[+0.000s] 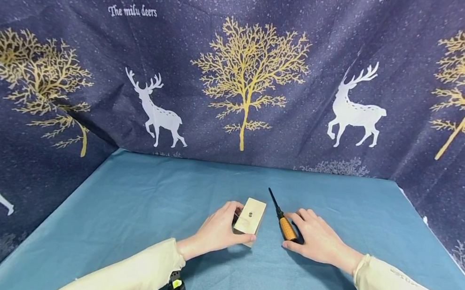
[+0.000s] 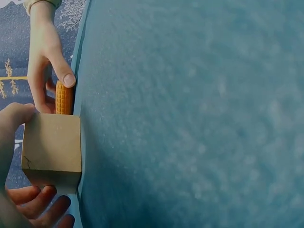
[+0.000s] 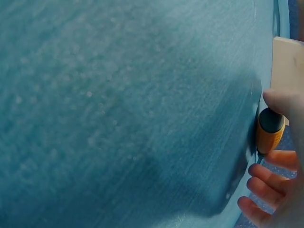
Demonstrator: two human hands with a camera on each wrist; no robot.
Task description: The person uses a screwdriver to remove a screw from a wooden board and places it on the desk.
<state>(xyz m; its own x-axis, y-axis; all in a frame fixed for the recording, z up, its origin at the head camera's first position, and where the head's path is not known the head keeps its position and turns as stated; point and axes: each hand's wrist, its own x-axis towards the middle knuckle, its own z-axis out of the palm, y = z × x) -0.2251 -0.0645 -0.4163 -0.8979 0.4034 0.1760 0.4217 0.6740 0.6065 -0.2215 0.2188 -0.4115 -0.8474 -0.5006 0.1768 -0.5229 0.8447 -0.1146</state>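
Note:
A pale wooden block [image 1: 250,215] with small dark marks on its upper face stands near the middle of the blue cloth. My left hand [image 1: 218,227] grips it from the left, thumb at its near end and fingers along the far side. In the left wrist view the block's [image 2: 51,142] end face shows a small crack. To its right lies a screwdriver [image 1: 287,228] with an orange-and-black handle and a dark shaft pointing away and left. My right hand [image 1: 316,235] holds its handle [image 3: 270,135] between thumb and index finger; the other fingers are spread loosely.
Blue cloth [image 1: 145,202] covers the table. A dark hanging [image 1: 272,7] printed with deer and trees stands behind and at both sides. Below each sleeve is a black wrist-worn device [image 1: 176,288].

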